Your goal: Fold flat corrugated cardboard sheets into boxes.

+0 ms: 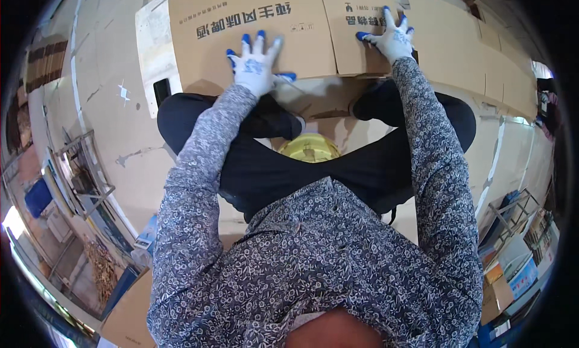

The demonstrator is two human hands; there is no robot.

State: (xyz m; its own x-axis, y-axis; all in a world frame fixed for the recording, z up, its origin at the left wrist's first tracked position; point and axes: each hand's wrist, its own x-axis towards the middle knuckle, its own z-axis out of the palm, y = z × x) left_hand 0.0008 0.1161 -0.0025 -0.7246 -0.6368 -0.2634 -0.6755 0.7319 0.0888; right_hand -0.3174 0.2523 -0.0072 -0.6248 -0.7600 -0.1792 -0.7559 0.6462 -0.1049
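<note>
Cardboard (253, 22) is spread flat on the concrete floor (108, 106), a large brown sheet with printed flaps, and it serves as the landmark for everything else. More cardboard sheets (482, 64) are laid to its right, running on toward the far corner. A squatting position is taken at its near edge, with dark trousers (301, 167) and a patterned shirt (313, 257) filling the middle of the view. Metal frames (78, 173) are seen well to the left of the cardboard, and another rack (512, 215) stands to its lower right among boxes. A yellow round object (310, 149) is partly hidden just below the cardboard's near edge, between the knees; what it is cannot be told.

The left hand (256, 64), in a white glove with blue fingertips, is pressed flat on the wide flap with its fingers spread apart, gripping nothing. The right hand (392, 40), gloved alike, is laid open on the narrower flap at the right, fingers splayed, also clamped on nothing. A small black object (161, 91) lies at the cardboard's left edge.

Judged from this, the flaps are being flattened. The work would be done best if both palms were kept flat, the weight were leaned evenly over the creases, and the two flaps were held aligned at their shared seam so that neither is allowed to spring up.
</note>
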